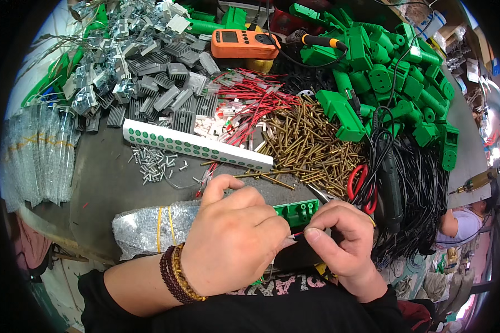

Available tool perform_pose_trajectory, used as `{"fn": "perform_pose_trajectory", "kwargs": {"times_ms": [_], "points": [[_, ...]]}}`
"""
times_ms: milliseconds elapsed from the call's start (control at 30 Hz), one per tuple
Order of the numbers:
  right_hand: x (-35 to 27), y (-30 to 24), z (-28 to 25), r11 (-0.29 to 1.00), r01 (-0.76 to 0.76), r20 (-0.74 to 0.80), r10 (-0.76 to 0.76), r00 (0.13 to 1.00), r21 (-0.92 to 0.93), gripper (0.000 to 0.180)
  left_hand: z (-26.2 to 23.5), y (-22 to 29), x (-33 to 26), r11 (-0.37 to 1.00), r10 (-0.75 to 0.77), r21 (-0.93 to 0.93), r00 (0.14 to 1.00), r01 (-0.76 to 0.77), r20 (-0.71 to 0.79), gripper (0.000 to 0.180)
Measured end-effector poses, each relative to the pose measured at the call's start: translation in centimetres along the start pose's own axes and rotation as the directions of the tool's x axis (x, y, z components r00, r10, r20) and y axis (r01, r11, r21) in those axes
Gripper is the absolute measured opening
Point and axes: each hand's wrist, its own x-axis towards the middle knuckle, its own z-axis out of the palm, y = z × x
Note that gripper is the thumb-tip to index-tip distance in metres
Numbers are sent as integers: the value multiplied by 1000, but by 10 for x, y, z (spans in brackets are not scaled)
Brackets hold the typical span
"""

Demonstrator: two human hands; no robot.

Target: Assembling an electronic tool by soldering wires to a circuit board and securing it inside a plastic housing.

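My left hand (236,233) and my right hand (341,238) meet low in the middle, close to my body. A thin dark wire with a reddish part (298,234) runs between their fingertips. The right thumb and forefinger pinch it; the left fingers are closed at its other end, their tips partly hidden. Just beyond the fingers lies an open green plastic housing (297,211) with round posts inside, partly covered by my left hand. Scissors with red handles (358,186) lie beyond my right hand. Beside my left wrist rests a bubble-wrap bundle (139,230) with yellow bands.
Beyond my hands lie brass screws (311,141), red wires (255,91), silver screws (153,164) and a white strip with green dots (194,147). Grey heat sinks (166,100), an orange meter (244,44), green housings (383,77) and black cables (422,183) surround them. Another person (464,225) sits at right.
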Motion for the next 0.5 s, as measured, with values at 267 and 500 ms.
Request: {"fn": "perform_pose_trajectory", "kwargs": {"times_ms": [267, 500], "points": [[-16, 15, -24, 807, 172, 167, -92, 982, -565, 23, -29, -3, -10, 991, -131, -26, 991, 131, 5, 56], [-18, 30, -36, 748, 282, 246, -163, 956, -601, 28, -58, -27, -66, 965, -205, 197, 969, 175, 140, 91]]}}
